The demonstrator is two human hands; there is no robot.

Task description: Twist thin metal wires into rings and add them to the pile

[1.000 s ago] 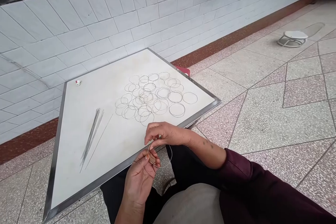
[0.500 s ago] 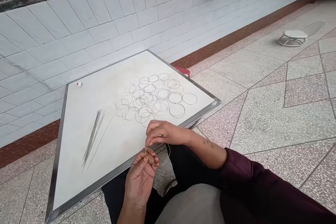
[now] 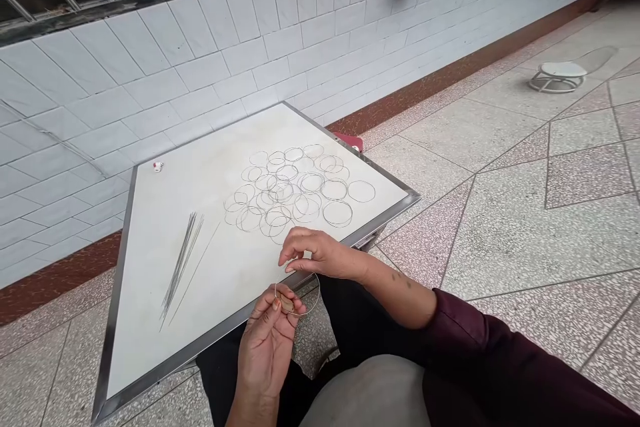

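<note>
My left hand (image 3: 267, 340) is closed at the table's near edge. Between its thumb and fingers is a small flat brown piece (image 3: 287, 304), wood-like in colour, along with a thin wire ring (image 3: 319, 295) that curves out to the right. Just above, my right hand (image 3: 305, 250) hovers with thumb and fingers apart, holding nothing that I can make out. Beyond it, many overlapping wire rings (image 3: 336, 213) lie on the white tabletop (image 3: 200, 180). To the left rests a bundle of straight wires (image 3: 179, 267), with a single wire (image 3: 195, 270) beside it.
A tiny white and red object (image 3: 158, 167) sits near the table's far left corner. The metal table rim (image 3: 165, 370) runs close to my hands. The tiled wall (image 3: 200, 87) stands behind, and a low white seat (image 3: 563, 73) is on the floor far right.
My right hand's fingers have parted and lifted slightly off the wire ring. My left hand still grips the ring and the brown piece. The view has shifted a little.
</note>
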